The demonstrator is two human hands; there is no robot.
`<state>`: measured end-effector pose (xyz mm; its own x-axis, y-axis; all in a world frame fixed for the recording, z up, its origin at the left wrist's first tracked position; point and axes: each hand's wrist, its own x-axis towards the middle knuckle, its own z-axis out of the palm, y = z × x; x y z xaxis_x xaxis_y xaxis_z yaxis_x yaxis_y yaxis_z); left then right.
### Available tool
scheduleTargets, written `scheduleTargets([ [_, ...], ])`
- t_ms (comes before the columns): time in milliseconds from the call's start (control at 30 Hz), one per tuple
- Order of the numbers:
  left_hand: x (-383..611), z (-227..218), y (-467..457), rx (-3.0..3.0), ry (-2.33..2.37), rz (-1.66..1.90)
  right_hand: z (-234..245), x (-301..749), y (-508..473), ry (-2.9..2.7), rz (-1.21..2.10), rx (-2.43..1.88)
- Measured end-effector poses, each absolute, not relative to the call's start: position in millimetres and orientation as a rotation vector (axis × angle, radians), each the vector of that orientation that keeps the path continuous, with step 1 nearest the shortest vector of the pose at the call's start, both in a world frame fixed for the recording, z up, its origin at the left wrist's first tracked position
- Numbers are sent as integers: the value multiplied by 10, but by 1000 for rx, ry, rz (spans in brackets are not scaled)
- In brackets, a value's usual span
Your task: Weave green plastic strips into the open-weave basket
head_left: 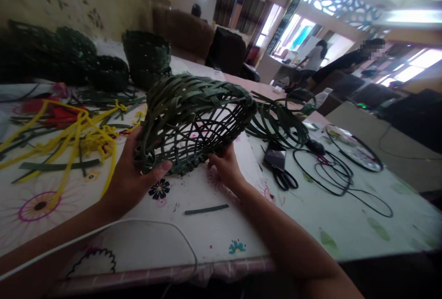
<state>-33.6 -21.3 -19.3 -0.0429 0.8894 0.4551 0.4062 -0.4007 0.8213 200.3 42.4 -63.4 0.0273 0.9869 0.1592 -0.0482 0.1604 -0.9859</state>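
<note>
A dark green woven basket is tilted on its side above the flowered tablecloth, its open mouth and latticed weave facing me. My left hand grips its left rim, thumb along the edge and the other fingers hidden behind. At the lower right rim, my right hand has its fingers closed on the edge. A short green strip lies on the cloth in front of the basket. Coiled green strips sit just to its right.
Finished-looking dark baskets stand at the back left. Yellow cords and green scraps are strewn on the left. Scissors, a phone and a black cable lie right. A white cord crosses the front. People are beyond.
</note>
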Motion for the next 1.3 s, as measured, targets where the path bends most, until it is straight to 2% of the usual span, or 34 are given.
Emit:
scheduleTargets([
  [233, -343, -147, -203, 1790, 1381, 1517, -603, 1987, 383, -1180, 1186, -1133],
  [500, -301, -81, -187, 1633, 1451, 1512, -616, 1976, 352, -991, 1413, -1018],
  [633, -312, -70, -175, 1596, 1479, 1534, -635, 2017, 386, -1070, 1567, -1035],
  [833, -348, -49, -173, 1567, 1456, 1539, -602, 1982, 357, -1103, 1433, -1066],
  [1033, -316, -55, -226, 1618, 1400, 1553, -596, 1942, 304, -1009, 1527, -981],
  [1300, -287, -75, -259, 1608, 1383, 1566, -529, 1933, 243, -1021, 1486, -1100],
])
